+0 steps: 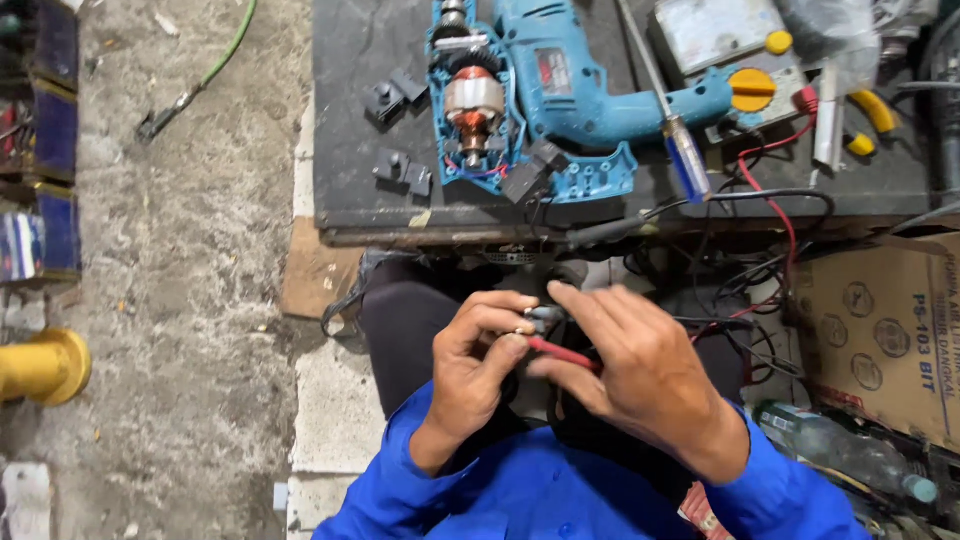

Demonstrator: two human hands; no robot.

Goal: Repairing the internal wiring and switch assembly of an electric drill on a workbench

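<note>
Two hands, small plug [543,316] pinched between fingertips

At your three o'clock sits a brown cardboard box [885,335], its flap facing you, printed in dark blue with round symbols and lettering. Up at twelve o'clock, on the blue drill [570,85] lying on the bench, you've got a small red and silver label [553,72], rectangular. At one o'clock the grey meter [735,50] shows a pale, blank screen [712,28]. Down at four o'clock, a clear plastic bottle [850,450] carries a faint label band near its shoulder.
</note>
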